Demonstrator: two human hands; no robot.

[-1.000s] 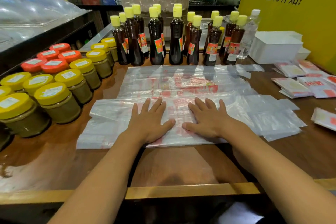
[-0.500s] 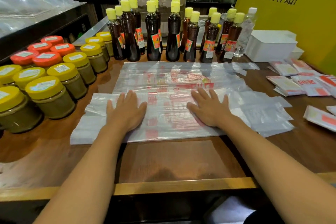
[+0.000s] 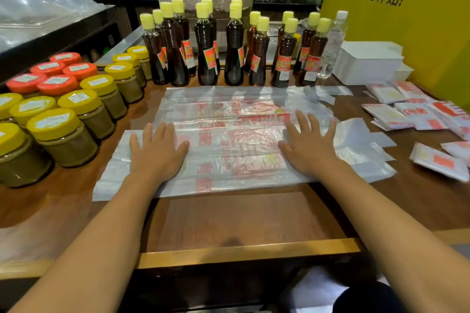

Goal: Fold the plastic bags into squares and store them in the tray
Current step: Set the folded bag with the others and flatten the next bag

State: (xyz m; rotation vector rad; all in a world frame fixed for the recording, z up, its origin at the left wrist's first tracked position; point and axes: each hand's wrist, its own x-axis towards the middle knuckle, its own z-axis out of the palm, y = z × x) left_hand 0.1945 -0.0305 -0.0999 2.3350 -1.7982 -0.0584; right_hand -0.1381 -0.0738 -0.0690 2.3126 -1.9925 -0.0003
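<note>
1. Plastic bag lying flat on the desk, a long strip already folded lengthwise, red print showing through, near edge running along the front. Another unfolded bag just behind it, partly tucked under.
2. Left hand flat on the left part of the strip, fingers straight and spread, pressing down, gripping nothing. Right hand same deal on the right part: palm down, fingers splayed, nothing held.
3. Looks like the smoothing step, pushing air out and flattening the crease before the short folds. Nowhere near a square yet, so early days for this bag.
4. Next move probably: pinning one end, picking up the other end and folding it across in thirds or halves. Thin slippery film, so needs a firm crease or it springs back open.
5. Folded squares scattered on the right of the desk, not stored yet. White tray at the back right, past them.
6. Further out: dark bottles with yellow caps in a row behind, jars with yellow and orange lids on the left.
</note>
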